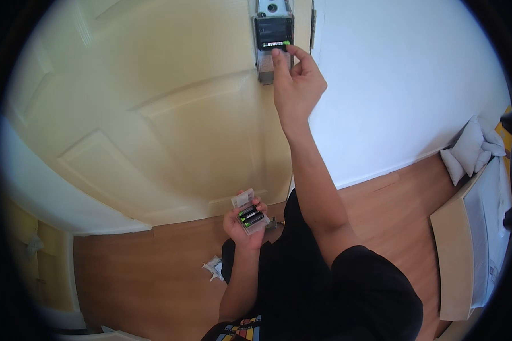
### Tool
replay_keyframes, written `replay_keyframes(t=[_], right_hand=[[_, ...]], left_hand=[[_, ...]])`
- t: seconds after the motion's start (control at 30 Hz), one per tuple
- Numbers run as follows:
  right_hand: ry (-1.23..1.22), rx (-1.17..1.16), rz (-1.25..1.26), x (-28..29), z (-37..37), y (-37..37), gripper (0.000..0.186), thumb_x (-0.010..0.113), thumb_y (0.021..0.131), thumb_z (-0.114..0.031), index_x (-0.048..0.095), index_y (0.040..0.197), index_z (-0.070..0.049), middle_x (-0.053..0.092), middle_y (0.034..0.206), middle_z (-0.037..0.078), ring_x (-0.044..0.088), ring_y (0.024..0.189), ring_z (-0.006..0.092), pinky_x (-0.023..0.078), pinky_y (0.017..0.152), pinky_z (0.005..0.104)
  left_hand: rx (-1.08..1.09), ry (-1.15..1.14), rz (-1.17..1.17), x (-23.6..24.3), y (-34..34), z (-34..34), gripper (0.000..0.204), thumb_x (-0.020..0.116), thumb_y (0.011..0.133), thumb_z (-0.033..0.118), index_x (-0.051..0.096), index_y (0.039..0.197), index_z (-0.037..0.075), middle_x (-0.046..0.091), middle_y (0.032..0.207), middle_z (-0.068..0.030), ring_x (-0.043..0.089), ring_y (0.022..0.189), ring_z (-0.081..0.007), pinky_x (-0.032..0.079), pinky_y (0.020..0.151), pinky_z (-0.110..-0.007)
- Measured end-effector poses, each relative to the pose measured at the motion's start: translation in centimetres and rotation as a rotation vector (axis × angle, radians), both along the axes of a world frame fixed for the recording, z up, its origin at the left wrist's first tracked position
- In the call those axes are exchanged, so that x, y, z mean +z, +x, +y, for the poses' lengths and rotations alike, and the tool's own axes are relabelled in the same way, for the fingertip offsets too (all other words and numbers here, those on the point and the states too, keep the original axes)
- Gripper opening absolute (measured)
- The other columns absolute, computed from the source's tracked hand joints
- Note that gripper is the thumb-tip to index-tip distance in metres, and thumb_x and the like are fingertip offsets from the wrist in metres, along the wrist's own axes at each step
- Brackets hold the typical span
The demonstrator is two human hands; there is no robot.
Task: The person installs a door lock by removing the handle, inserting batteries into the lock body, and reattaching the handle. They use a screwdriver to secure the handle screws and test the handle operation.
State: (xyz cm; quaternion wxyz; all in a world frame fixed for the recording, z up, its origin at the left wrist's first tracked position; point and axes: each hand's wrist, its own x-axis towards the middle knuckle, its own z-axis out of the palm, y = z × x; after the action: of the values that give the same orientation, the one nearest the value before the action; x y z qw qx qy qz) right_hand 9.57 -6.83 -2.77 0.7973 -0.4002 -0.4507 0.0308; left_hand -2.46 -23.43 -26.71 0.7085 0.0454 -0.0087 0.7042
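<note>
My right hand (300, 85) is raised to a door lock unit (265, 77) near the door's edge. Inside the unit's dark battery compartment (273, 27) lies a battery (275, 44) with a green end. My right thumb and index finger pinch at this battery, the index at its green end. Lower down, my left hand (243, 232) holds a small clear plastic battery case (243, 199), its lid up. Black and green batteries (252, 217) lie side by side in the case.
The cream panelled door (199, 131) fills the upper left, beside a white wall (392, 79). On the wooden floor (148, 267) lies a crumpled plastic wrapper (215, 268). At the right stand a bed-like wooden frame (452, 250) and pale cushions (467, 148).
</note>
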Motion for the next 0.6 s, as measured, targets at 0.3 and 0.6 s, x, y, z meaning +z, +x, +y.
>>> replay_keyframes(t=[0.3, 0.6], right_hand=[[-0.045, -0.066, 0.164, 1.4, 3.3, 0.5, 0.026, 0.08, 0.089, -0.018, 0.072, 0.106, 0.0, 0.064, 0.065, 0.001, 0.052, 0.053, 0.0094, 0.04, 0.053, 0.0285], [0.034, 0.126, 0.294, 3.5, 4.6, -0.6, 0.033, 0.079, 0.089, -0.008, 0.048, 0.079, -0.005, 0.047, 0.061, -0.002, 0.041, 0.053, 0.0087, 0.035, 0.049, 0.0283]], left_hand=[[0.072, -0.063, 0.077, 0.9, -0.2, -0.9, 0.045, 0.067, 0.085, 0.017, 0.062, 0.129, 0.005, 0.061, 0.118, -0.011, 0.056, 0.102, -0.0276, 0.049, 0.087, -0.037], [-0.009, -0.055, 0.067, 0.6, -0.6, -0.7, 0.047, 0.068, 0.086, 0.019, 0.063, 0.13, 0.005, 0.06, 0.122, -0.0102, 0.054, 0.101, -0.0266, 0.049, 0.087, -0.036]])
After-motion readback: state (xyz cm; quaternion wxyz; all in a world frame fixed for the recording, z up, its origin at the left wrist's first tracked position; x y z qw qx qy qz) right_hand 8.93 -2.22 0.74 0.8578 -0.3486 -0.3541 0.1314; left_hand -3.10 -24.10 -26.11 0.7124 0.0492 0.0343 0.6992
